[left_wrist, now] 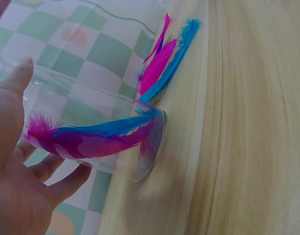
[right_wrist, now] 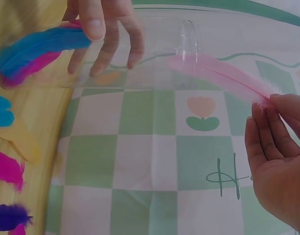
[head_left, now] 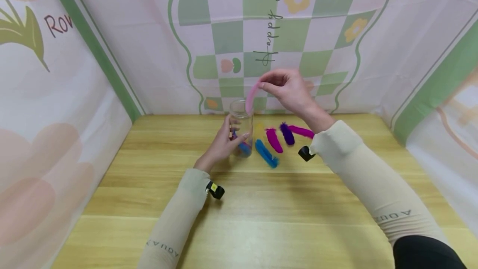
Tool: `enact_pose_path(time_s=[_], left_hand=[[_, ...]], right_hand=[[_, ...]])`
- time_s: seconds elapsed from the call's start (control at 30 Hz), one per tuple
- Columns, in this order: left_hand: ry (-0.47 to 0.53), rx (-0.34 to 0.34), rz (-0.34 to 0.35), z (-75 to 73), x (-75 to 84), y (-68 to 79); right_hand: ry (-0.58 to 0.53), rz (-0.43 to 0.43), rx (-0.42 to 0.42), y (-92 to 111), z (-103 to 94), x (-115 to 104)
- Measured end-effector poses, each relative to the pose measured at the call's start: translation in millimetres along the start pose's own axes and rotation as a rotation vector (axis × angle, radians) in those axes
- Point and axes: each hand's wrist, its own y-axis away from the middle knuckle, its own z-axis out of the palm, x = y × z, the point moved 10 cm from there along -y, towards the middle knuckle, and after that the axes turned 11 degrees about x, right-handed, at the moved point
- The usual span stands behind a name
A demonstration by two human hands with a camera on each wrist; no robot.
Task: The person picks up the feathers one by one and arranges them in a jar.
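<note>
My left hand [head_left: 218, 146] grips a clear jar [head_left: 244, 124] round its side, thumb in front and fingers behind. The jar stands upright at the back of the table, its mouth uncovered. Inside lie a blue feather [left_wrist: 103, 128] and magenta feathering [left_wrist: 91, 147], down toward the base. Above and right of the mouth, my right hand [head_left: 289, 90] pinches a light pink feather [head_left: 252, 96] by its quill end between thumb and fingers. The feather slants down, and its soft tip reaches into the jar's neck, as the right wrist view shows.
Right of the jar, several loose feathers lie on the wooden table [head_left: 239, 219]: blue [head_left: 265, 152], magenta [head_left: 274, 140], dark purple [head_left: 287, 134], another magenta [head_left: 301, 131] and pale yellow [right_wrist: 22, 141]. A checked cloth backdrop [head_left: 228, 36] rises right behind the jar.
</note>
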Motion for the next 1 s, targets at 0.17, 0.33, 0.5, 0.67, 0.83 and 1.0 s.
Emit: enact_pose_path(time_s=[0.17, 0.33, 0.5, 0.67, 0.83, 1.0], left_hand=[[0.012, -0.004, -0.002, 0.4, 0.0, 0.8], [0.009, -0.003, -0.009, -0.2, 0.3, 1.5], [0.020, -0.008, -0.008, 0.2, -0.4, 1.2], [0.018, -0.011, -0.004, 0.4, -1.5, 1.2], [0.016, -0.010, 0.006, 0.6, -1.6, 0.8], [0.012, -0.005, -0.001, 0.6, -2.5, 0.1]], right_hand=[[0.028, -0.009, -0.017, 2, 4.7, 1], [0.046, -0.038, -0.030, 2, 8.7, 0], [0.055, -0.050, -0.037, 2, 12.7, 3], [0.053, -0.040, -0.047, 2, 16.6, 7], [0.050, -0.023, -0.059, 3, 21.0, 10], [0.073, -0.036, -0.072, 4, 22.8, 11]])
